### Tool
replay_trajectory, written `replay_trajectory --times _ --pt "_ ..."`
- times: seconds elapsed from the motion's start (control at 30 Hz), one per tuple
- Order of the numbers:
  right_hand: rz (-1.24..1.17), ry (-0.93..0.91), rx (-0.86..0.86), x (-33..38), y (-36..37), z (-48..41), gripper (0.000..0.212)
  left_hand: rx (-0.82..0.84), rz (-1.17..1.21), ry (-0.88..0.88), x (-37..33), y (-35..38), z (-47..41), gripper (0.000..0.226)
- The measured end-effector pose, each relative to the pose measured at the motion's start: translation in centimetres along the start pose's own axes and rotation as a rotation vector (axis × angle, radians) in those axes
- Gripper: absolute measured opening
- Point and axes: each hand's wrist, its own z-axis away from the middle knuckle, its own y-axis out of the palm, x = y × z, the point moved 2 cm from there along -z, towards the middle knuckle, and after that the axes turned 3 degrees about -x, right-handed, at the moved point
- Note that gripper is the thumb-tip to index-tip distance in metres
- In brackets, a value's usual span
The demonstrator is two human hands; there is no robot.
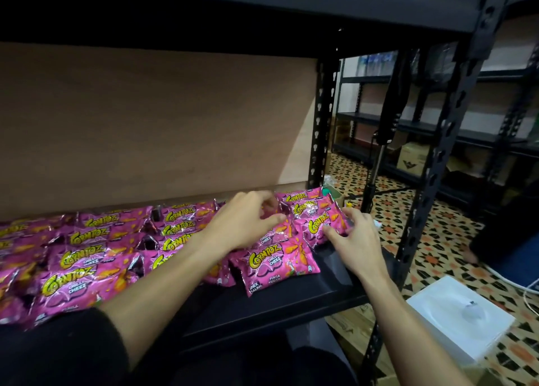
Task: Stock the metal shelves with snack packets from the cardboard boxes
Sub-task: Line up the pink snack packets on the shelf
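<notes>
Squaring up the end of a row, I work both hands at the right end of the black metal shelf (277, 304), where shiny pink snack packets with yellow lettering (87, 269) lie flat in overlapping rows, running from the left of the view almost to the upright post. My right hand (355, 240) is spread, its fingertips touching the outer edge of the rightmost pink packet (319, 225), by my judgement to nudge it inward so nothing hangs past the shelf's end. My left hand (245, 222) arches over the packets just beside it, fingers bent; whether they pinch a packet or only rest on it I cannot tell. One front pink packet (274, 264) lies tilted ahead of the rows with bare shelf before it, and is probably the next to be aligned. A plain brown backing board (145, 123) closes the rear, so packets cannot slide off behind. On the patterned tile floor (437, 240) stands a white box (460, 318); a brown cardboard box (414, 158) shows beyond, blurred
</notes>
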Motion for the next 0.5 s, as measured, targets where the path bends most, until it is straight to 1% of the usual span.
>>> replay_trajectory --times 0.07,0.13,0.2,0.3,0.5 --pt "-0.016 0.009 0.010 0.1 0.6 0.4 0.061 0.029 -0.028 0.032 0.2 -0.3 1.4 0.030" --pt "-0.001 0.013 0.013 0.2 1.1 0.7 0.058 0.060 -0.061 0.065 0.4 -0.2 2.2 0.036" --pt "-0.003 0.044 -0.006 0.5 1.3 0.6 0.053 0.088 -0.092 0.085 0.6 0.1 2.7 0.041" --pt "0.006 0.078 -0.041 0.9 1.6 0.3 0.047 0.108 -0.109 0.103 0.5 0.3 3.2 0.043" --pt "-0.004 0.144 -0.080 0.4 2.3 0.0 0.048 0.125 -0.128 0.114 0.7 0.5 3.8 0.047"
